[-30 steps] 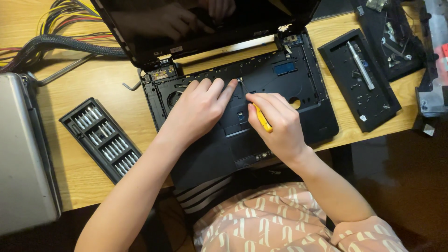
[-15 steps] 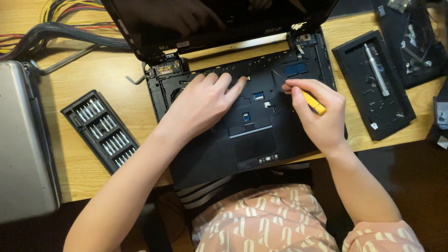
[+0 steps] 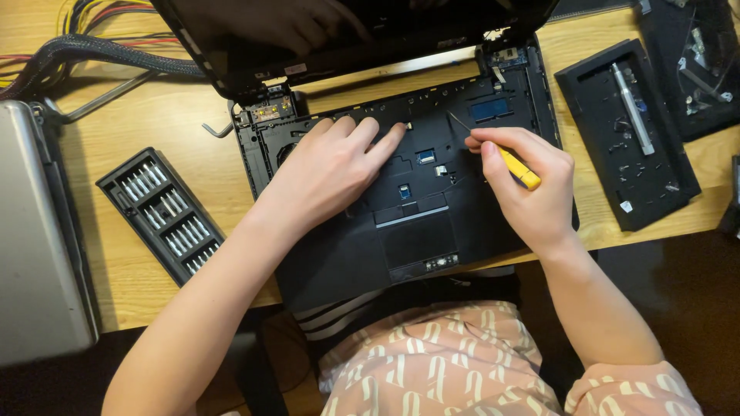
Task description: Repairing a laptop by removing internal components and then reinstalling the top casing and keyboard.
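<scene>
A black laptop [image 3: 432,223] with its keyboard removed lies open on the wooden table, its dark screen tilted up at the top. My left hand [image 3: 331,169] lies flat on the bare chassis, fingers spread, the index fingertip near the upper middle. My right hand [image 3: 532,189] grips a yellow-handled screwdriver [image 3: 515,166]; its thin shaft points up-left to a spot on the chassis just below the hinge area.
A black tray of screwdriver bits [image 3: 162,216] lies left of the laptop. A grey metal case [image 3: 38,239] stands at the far left. A black tray holding a silver driver handle [image 3: 628,131] sits at the right. Coloured cables [image 3: 85,38] run along the back left.
My right hand with the screwdriver has moved up and to the right across the chassis. My left hand has shifted slightly upward and stays flat on the laptop.
</scene>
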